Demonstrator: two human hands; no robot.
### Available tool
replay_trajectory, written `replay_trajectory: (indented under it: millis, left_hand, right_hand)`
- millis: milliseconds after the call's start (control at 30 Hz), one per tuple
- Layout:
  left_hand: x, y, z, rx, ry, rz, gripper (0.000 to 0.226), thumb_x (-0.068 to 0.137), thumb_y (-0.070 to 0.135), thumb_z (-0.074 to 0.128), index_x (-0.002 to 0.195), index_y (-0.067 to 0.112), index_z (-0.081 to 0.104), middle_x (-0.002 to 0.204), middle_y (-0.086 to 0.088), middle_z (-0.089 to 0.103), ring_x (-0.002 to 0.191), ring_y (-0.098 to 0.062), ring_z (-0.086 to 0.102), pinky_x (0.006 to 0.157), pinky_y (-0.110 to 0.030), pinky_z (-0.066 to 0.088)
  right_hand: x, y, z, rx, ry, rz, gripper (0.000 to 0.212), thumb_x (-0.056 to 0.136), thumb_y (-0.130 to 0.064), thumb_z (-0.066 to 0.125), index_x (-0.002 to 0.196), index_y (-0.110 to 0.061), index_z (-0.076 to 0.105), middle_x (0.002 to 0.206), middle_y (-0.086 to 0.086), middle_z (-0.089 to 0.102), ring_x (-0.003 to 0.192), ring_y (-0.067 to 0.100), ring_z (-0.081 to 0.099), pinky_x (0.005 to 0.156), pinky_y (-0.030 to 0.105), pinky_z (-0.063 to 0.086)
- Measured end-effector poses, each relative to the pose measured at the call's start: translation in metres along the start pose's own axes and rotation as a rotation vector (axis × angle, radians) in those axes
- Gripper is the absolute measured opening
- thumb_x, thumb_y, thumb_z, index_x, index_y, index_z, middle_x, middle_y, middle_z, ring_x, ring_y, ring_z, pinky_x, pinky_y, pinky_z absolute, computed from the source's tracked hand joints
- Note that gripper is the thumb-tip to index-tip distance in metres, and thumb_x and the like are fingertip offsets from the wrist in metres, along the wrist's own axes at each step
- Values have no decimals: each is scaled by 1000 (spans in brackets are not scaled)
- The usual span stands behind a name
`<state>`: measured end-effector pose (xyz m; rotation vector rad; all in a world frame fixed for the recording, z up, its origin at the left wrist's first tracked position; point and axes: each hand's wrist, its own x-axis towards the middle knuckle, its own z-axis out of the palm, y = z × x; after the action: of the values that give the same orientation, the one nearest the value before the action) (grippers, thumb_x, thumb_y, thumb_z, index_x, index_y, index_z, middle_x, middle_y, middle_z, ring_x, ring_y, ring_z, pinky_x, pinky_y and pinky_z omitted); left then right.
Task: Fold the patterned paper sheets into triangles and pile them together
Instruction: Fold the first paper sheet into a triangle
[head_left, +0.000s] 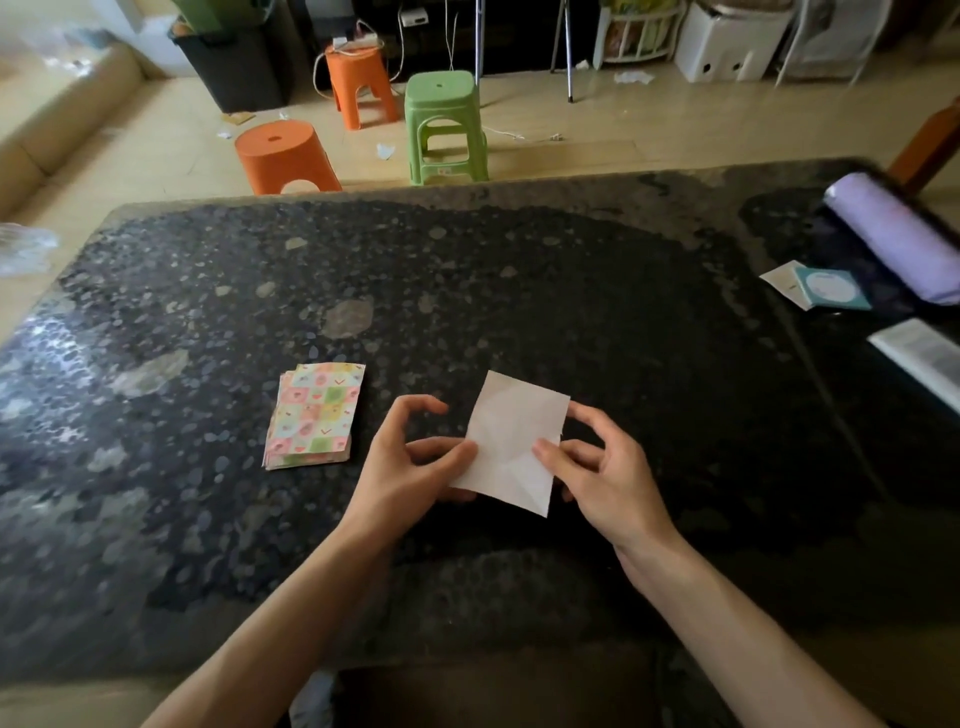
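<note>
A single paper sheet (511, 441) is held above the dark table with its plain white back facing me; faint creases show on it. My left hand (410, 462) pinches its left edge between thumb and fingers. My right hand (597, 467) pinches its right edge, thumb on top. To the left, a stack of patterned paper sheets (314, 414) with pastel checks lies flat on the table, apart from both hands.
The dark speckled table (467, 291) fills the view. At its right end lie a lilac roll (893, 234), a teal and white packet (826, 287) and an open booklet (924, 356). Orange stools (283, 156) and a green stool (444, 127) stand on the floor beyond.
</note>
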<state>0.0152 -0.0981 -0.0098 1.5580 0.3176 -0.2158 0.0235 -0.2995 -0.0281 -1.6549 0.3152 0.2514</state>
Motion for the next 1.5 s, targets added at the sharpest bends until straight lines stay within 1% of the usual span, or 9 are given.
replay_trajectory:
  millis: [167,333,533,700,867,1000,1133,1333,1500]
  left_hand:
    - [4,-14,-8,19,4,-39,28,92,11,75,107,8,51,97,-10,79,90,-24,76,68,-39,63]
    - [2,-27,-17,219,0,55,6,92,17,76,97,19,77,97,3,78,90,-11,74,67,-23,58]
    - [2,-36,-25,529,-58,256,24,97,16,68,107,35,78,105,16,74,96,-6,69,85,-24,56]
    - [3,-28,-35,782,-152,321,40,101,9,52,105,39,78,101,21,71,90,-4,66,76,-26,52]
    - [8,-41,-45,911,-85,465,38,98,9,58,107,42,74,109,24,64,105,-2,56,92,-26,47]
    - [-10,-42,-42,939,-33,667,20,97,38,65,115,37,73,121,19,57,115,-2,52,98,-19,40]
    - [-36,-56,-39,1078,-198,657,49,84,75,62,117,41,72,120,24,63,112,3,54,98,-21,43]
    - [-35,-71,-36,1124,-108,858,24,99,49,57,104,36,75,115,18,64,105,-5,60,89,-24,52]
    - [-31,-74,-47,1274,-157,957,25,96,30,71,121,29,66,132,7,62,122,-11,59,97,-28,50]
  right_hand:
    - [-7,-2,-8,-28,-57,-127,56,93,-17,76,138,-37,50,90,-3,79,83,11,76,67,17,55]
    - [-20,8,-3,-97,-90,-260,62,92,-9,75,138,-40,47,89,-4,78,74,17,76,77,20,59]
    - [-21,11,-7,-188,-164,-289,59,93,-8,73,135,-42,49,88,-1,78,78,15,77,79,21,59]
    - [-18,13,-14,-503,-269,-340,54,88,-10,74,130,-40,61,122,-25,66,116,-10,59,83,10,51]
    - [-24,22,-10,-669,-143,-572,34,91,-19,75,121,-36,73,111,-25,73,99,-5,67,77,16,55]
    - [-23,36,-11,-848,7,-789,24,90,-27,78,114,-31,78,99,-13,76,87,4,69,74,23,57]
    - [-23,44,-11,-912,5,-938,23,85,-16,83,107,-20,80,96,-9,76,88,10,70,73,30,59]
    - [-19,46,-15,-968,-91,-931,15,85,-23,80,99,-26,79,104,-12,57,96,6,53,69,22,55]
    - [-6,42,-17,-960,-189,-885,11,84,-32,77,95,-31,79,118,-14,56,113,5,50,80,24,54]
